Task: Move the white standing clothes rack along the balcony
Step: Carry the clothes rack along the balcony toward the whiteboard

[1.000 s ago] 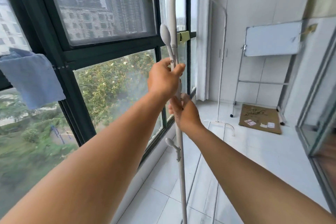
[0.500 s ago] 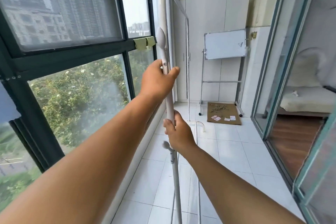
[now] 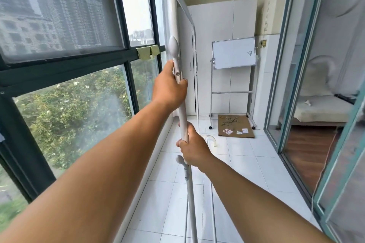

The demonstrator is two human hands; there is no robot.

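The white standing clothes rack point(image 3: 182, 112) stands at the centre of the frame, its near upright running from the bottom edge up to a curved top corner in the upper centre. A thin top rail leads from that corner away toward the far wall, and the rack's far upright drops to a curved foot on the floor tiles point(image 3: 243, 167) just right of centre. The rack runs parallel to the window point(image 3: 65, 65) that fills the left of the frame and stands close beside it.

Left hand point(image 3: 169, 88): closed on the near upright at mid-frame, just below an oval plastic fitting; its fingers point(image 3: 183, 83) are wrapped round the tube, thumb on the window side. Right hand point(image 3: 194, 149): closed on the same upright lower down, fingers curled round the tube, directly above a second, smaller rounded fitting. Both forearms extend from the bottom corners of the frame. The two hands are apart on the tube, with bare tube between them.

Far end of the balcony, upper right of centre: a whiteboard point(image 3: 234, 52) on a wheeled metal stand, in front of white cabinet doors. On the floor below it lies a flat sheet of cardboard point(image 3: 236, 127) carrying small items too small to identify. Right edge of the frame: a teal-framed sliding door point(image 3: 290, 85), open onto a room with a wooden floor.
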